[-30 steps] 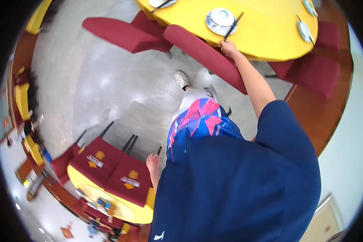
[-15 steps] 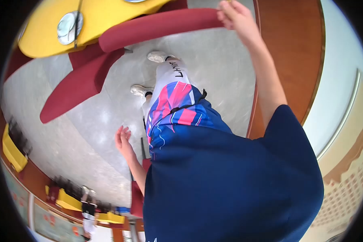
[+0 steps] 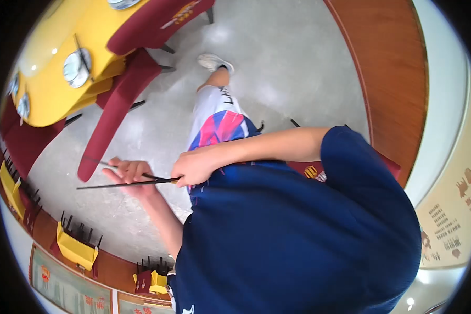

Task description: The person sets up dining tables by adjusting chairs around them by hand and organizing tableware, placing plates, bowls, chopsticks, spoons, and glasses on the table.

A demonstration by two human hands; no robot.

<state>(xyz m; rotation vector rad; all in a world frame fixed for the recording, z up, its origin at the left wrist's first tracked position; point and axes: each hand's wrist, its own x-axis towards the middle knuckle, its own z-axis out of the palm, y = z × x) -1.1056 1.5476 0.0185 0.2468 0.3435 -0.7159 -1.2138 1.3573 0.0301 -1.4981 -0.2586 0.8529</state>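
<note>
Chopsticks (image 3: 104,186), slender, dark and straight, cross the space before my torso, well above the floor. I see two shafts spreading in a narrow V from the right hand (image 3: 194,166), with a small yellowish patch showing beside its fingertips. The fingers of my right hand are curled together, pinching the gathered ends. My left hand (image 3: 135,178) lies at the shafts, its fingers parted and loosely bent; the lower shaft passes across it. I cannot tell how firmly, if at all, these fingers press on either shaft.

Torso: I wear a navy shirt (image 3: 298,225) of smooth, softly creased fabric, above shorts (image 3: 217,123) patterned in white, blue and pink. One pale shoe (image 3: 213,63) rests on the floor (image 3: 282,63), which is grey, glossy and faintly mottled.

Upper left: a yellow cloth with a rounded edge covers the table (image 3: 49,78). On it I see a round, pale plate (image 3: 76,72), a thin dark stick laid across it. Beside the table stand maroon chairs (image 3: 110,120) with broad, padded backs and dark, tapering legs. Upper right: a smooth, reddish-brown wooden surface (image 3: 384,68) follows a curved border.
</note>
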